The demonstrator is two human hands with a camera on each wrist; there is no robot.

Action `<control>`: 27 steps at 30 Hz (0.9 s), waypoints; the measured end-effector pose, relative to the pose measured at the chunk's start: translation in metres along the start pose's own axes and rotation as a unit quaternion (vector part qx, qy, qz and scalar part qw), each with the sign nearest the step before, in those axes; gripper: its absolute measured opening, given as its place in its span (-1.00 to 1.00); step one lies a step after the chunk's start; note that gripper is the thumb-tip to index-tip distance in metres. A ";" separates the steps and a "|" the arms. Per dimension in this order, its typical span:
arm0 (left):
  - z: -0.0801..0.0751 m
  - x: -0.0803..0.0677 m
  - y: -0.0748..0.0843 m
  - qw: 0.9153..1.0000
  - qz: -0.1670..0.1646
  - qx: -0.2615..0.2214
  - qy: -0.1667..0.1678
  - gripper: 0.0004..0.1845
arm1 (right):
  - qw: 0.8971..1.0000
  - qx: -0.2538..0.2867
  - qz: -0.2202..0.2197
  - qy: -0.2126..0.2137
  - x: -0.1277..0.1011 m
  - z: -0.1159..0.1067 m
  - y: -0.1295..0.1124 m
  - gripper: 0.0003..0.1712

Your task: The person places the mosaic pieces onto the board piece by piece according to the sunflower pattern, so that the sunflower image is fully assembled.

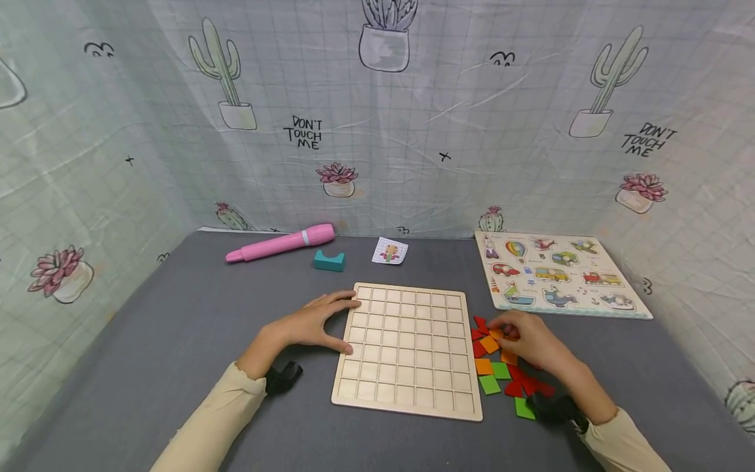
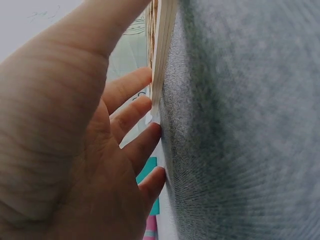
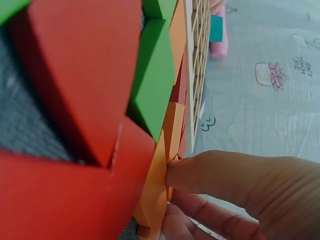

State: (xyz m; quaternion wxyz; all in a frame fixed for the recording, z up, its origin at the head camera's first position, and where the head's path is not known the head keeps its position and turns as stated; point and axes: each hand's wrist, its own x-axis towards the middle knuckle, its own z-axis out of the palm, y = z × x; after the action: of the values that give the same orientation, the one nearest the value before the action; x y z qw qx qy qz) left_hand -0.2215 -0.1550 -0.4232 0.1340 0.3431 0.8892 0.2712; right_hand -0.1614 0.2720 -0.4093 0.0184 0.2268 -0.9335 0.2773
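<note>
1. Cream sleeves (image 1: 206,426) enter at the bottom edge of the head view, each wrist carrying a black strap.
2. Right hand (image 1: 527,341) curls over a heap of red, orange and green tiles (image 1: 501,370) just right of the grid board (image 1: 407,347); thumb and fingers appear to pinch an orange tile (image 3: 157,200), though the hand hides most of it.
3. Left hand (image 1: 309,324) lies flat, fingers straight, touching the board's left edge.
4. Pale wood, the board's square cells are bare, mid-table.
</note>
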 end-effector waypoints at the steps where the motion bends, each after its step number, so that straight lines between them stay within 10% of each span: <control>1: 0.000 0.000 0.000 1.000 -0.001 0.000 -0.001 -0.06 | 1.000 0.000 0.000 0.000 0.000 0.000 0.000 -0.81; 27: -0.001 0.000 0.003 1.000 -0.012 0.001 -0.007 -0.05 | 1.000 -0.007 0.017 0.012 0.005 0.000 -0.006 -0.72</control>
State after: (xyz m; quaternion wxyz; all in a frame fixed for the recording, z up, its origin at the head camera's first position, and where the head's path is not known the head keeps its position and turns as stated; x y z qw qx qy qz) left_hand -0.2203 -0.1538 -0.4211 0.1428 0.3340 0.8928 0.2664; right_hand -0.1636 0.2654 -0.4052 0.0265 0.2070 -0.9389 0.2738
